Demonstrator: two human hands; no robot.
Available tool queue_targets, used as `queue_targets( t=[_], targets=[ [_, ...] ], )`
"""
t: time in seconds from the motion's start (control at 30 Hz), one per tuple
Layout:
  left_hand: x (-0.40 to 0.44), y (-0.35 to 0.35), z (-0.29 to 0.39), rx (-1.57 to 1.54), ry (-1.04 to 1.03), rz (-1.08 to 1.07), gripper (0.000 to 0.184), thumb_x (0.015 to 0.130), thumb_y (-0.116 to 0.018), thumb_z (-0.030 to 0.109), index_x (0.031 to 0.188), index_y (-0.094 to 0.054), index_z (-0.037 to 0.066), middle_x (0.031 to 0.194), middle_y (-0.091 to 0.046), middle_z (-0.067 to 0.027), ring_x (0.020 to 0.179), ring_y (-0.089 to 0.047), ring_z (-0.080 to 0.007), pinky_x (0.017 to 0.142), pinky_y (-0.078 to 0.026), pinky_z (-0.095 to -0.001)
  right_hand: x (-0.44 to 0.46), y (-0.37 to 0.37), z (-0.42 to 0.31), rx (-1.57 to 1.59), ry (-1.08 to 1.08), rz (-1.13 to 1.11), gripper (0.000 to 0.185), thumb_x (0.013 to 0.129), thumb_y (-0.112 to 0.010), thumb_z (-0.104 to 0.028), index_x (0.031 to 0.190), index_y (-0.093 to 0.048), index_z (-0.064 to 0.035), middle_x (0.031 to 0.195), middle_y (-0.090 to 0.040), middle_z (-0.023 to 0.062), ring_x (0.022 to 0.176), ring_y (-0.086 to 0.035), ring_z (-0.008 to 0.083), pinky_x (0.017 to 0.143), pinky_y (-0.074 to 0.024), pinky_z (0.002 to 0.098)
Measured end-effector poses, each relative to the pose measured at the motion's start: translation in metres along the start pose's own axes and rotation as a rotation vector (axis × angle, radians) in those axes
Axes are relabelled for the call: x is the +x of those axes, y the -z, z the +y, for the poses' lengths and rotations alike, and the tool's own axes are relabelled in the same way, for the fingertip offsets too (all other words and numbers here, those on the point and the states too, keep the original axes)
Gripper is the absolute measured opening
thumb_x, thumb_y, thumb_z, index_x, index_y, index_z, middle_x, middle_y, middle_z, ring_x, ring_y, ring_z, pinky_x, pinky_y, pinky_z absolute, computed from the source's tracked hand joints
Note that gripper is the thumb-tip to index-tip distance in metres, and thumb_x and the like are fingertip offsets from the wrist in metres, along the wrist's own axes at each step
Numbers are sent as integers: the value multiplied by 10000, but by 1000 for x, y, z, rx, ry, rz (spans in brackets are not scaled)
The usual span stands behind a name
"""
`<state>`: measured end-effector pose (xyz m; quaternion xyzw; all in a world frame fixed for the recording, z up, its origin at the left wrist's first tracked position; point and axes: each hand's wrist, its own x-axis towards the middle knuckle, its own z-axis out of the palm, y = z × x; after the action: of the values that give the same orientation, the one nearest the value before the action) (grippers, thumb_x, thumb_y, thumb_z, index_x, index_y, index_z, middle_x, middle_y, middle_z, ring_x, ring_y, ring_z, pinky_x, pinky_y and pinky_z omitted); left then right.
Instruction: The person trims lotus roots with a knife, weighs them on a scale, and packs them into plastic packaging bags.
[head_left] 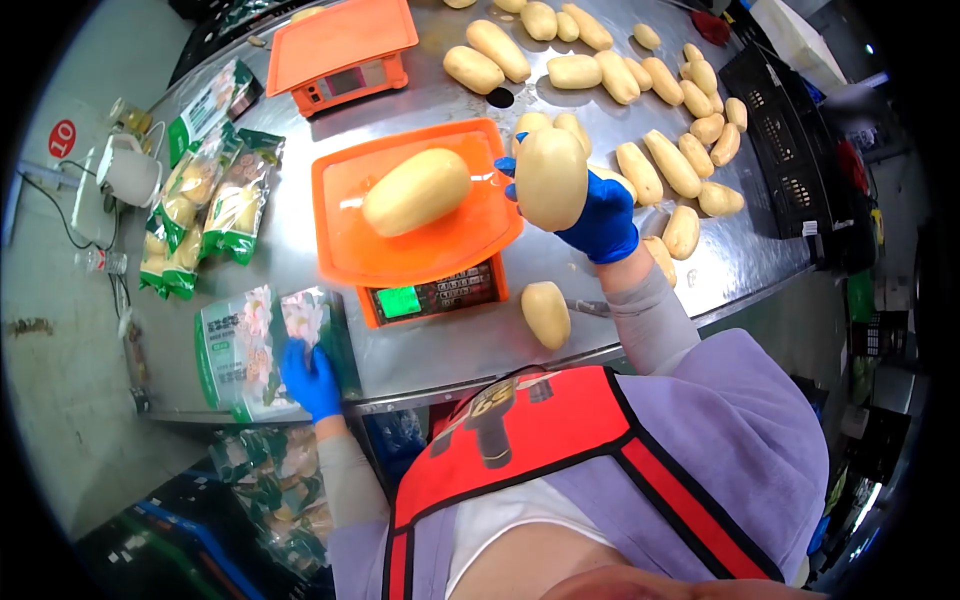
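Observation:
My right hand point(607, 215), in a blue glove, is raised over the table to the right of the scale. It grips a thick, pale lotus root segment point(552, 180), which hides part of the fingers. My left hand point(311, 380), also gloved in blue, is at the table's front edge with its fingers closed on a printed plastic bag point(322, 312). Beside that bag lies a stack of flower-printed bags point(235, 345). Another lotus root segment point(417, 192) rests on the orange weighing scale point(340, 250), whose green display is lit. A single segment point(546, 315) lies near the front edge.
Many loose lotus root segments point(672, 165) cover the table's far right side. A second orange scale point(342, 45) stands behind the first. Filled bags point(236, 200) lie at left. A black crate point(775, 140) stands at the right edge. Packaging point(275, 490) sits below the table.

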<state>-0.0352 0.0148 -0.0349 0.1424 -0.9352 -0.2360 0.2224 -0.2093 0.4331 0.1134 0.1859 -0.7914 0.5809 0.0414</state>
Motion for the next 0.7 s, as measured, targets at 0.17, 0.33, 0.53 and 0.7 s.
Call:
queue_targets(
  t=[0.17,0.33,0.53,0.7],
  targets=[
    [-1,-3,-5,18,-34,12,333,780,-639,117,1088,-598,-1,1142,-582,-173,1058,-541,-319,926,-410,-389,-13,0,-8,788,35,-212,610,779,-678,-208,1298,-428,-8,1315,-487,123,1180,-493,213,965,-408,304],
    [0,-3,-3,52,-30,47,316,768,-664,134,1053,-606,13,1148,-585,-162,1061,-538,-315,933,-402,-388,-13,-16,-16,-125,334,-287,646,684,-708,-132,1278,-459,-87,1259,-519,111,1130,-514,271,955,-405,372],
    [1,-2,1,62,-22,28,329,769,-656,153,1059,-603,7,1142,-585,-170,1062,-533,-324,927,-411,-394,9,-55,-5,-564,607,-413,646,628,-688,-61,1233,-494,-178,1277,-497,108,1047,-529,320,875,-455,409],
    [3,-4,0,67,-87,75,287,775,-661,155,1024,-608,22,1123,-596,-158,1035,-547,-324,914,-414,-389,7,-65,1,-529,621,-370,623,667,-704,-104,1251,-506,-185,1310,-468,131,1167,-468,343,972,-406,431]
  ],
)
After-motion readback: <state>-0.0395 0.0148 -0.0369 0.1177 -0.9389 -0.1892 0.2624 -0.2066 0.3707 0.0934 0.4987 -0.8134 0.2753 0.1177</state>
